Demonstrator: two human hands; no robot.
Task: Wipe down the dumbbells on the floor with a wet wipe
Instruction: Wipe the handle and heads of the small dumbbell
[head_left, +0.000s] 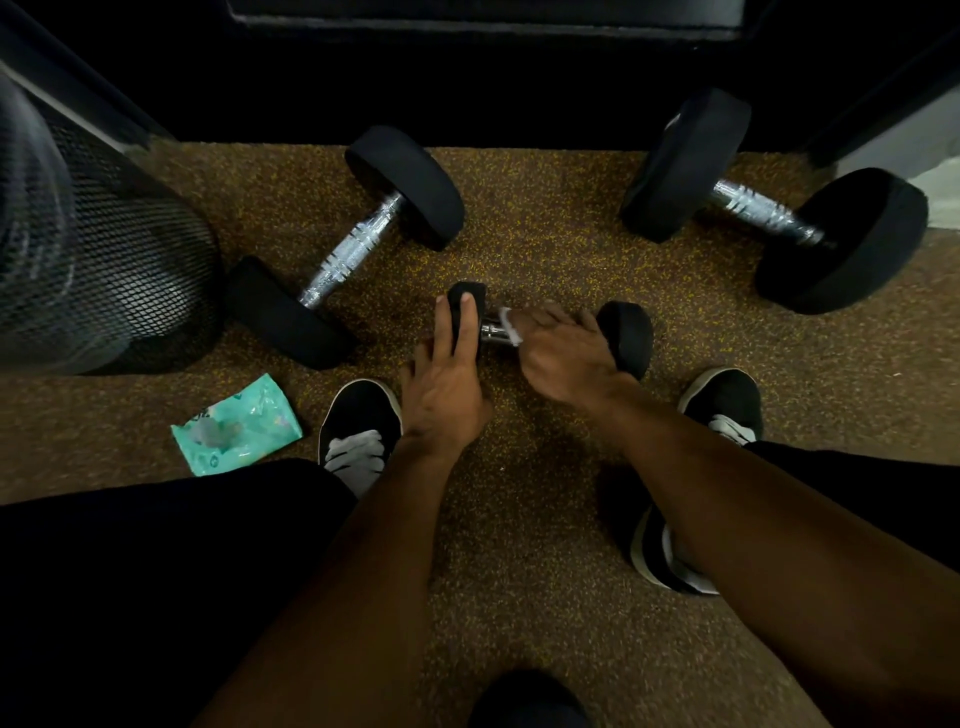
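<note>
Forearms are reaching down from the bottom of the view toward the small dumbbell (550, 330), which is lying on the speckled rubber floor (519, 519) between 2 black shoes. The left hand (447, 389) is bracing that dumbbell's left head, fingers laid over the top of it, not closed around it. The right hand (563, 353) is curling over the chrome handle and pressing the wet wipe (511, 328) against it; only a white corner of the wipe is showing at the fingertips. Judging by this, the handle of the smallest weight is being wiped now, and the next move is likely calling for a stroke along the bar and then out over the rubber heads, with the left hand holding the weight from rolling. Counting up: 3 dumbbells are lying on the floor, the small one nearest, a larger left dumbbell (348, 249) angled beyond it, and a larger right dumbbell (774, 208) well apart at the far side. 1 green wipe packet (236, 426) is lying just beside the left shoe (358, 426), and 1 mesh bin (98, 249) is standing at the left.
</note>
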